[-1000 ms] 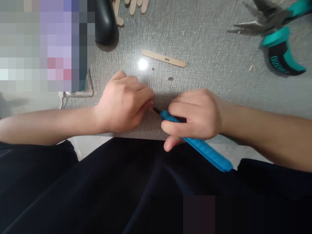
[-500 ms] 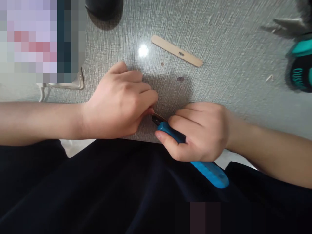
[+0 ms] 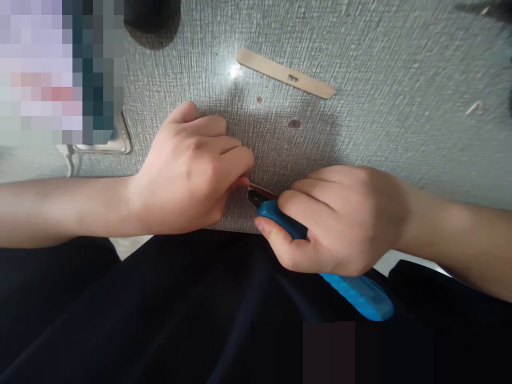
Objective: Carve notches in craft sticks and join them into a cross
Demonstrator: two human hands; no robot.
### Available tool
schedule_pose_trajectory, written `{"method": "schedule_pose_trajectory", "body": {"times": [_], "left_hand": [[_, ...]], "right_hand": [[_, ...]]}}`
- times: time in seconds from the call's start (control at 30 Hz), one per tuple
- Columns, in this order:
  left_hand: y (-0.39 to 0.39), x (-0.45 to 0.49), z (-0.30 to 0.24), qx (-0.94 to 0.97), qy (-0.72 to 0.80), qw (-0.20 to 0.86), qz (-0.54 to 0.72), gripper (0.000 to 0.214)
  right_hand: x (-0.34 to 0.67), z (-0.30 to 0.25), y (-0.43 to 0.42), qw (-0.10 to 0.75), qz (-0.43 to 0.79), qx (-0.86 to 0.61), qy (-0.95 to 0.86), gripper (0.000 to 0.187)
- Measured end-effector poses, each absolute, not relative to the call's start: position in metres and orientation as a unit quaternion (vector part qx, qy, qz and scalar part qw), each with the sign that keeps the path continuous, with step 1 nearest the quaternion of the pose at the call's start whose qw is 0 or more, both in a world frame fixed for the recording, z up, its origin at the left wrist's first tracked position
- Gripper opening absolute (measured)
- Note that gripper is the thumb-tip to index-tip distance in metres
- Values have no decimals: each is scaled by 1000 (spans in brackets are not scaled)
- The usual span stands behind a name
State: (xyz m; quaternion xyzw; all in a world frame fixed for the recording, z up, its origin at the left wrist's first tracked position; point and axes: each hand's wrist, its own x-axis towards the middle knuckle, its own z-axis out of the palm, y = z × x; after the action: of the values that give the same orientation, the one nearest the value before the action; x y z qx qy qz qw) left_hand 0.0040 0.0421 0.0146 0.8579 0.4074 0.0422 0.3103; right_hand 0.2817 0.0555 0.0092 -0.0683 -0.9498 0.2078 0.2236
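Note:
My right hand (image 3: 340, 218) is wrapped around a blue utility knife (image 3: 356, 293), its thumb along the handle. The knife's dark tip points left toward my left hand (image 3: 196, 165), which is closed in a pinch. Between the hands shows the narrow edge of a thin wooden stick (image 3: 262, 189), one end in my left fingers and the rest hidden behind the right hand. The knife tip lies right beside this stick; whether the blade touches it I cannot tell. Farther up the table lies a flat craft stick (image 3: 276, 69) with a small slot cut in it.
The grey textured table (image 3: 380, 106) ends just below my hands, above dark clothing (image 3: 180, 309). A black rounded object (image 3: 152, 18) stands at the upper left, near a pale object with a cable (image 3: 69, 160). A small wood scrap (image 3: 475, 108) lies at the right.
The view has turned slightly, and the turquoise and black object at the right has left it. My right hand and the knife sit a little farther right; both grips stay the same.

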Motion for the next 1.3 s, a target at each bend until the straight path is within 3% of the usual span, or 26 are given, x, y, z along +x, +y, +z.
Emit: {"method": "schedule_pose_trajectory", "body": {"times": [0.2, 0.4, 0.7, 1.3], "left_hand": [[42, 2, 16, 896, 374, 234, 53, 30], [44, 4, 18, 868, 399, 293, 42, 30], [44, 0, 17, 884, 381, 268, 36, 34], [43, 1, 3, 899, 345, 192, 188, 29]], "right_hand": [[283, 10, 58, 200, 210, -54, -956, 15], [288, 10, 60, 188, 183, -35, -964, 16], [293, 11, 62, 183, 173, -31, -967, 17], [297, 3, 48, 195, 142, -59, -969, 26]]}}
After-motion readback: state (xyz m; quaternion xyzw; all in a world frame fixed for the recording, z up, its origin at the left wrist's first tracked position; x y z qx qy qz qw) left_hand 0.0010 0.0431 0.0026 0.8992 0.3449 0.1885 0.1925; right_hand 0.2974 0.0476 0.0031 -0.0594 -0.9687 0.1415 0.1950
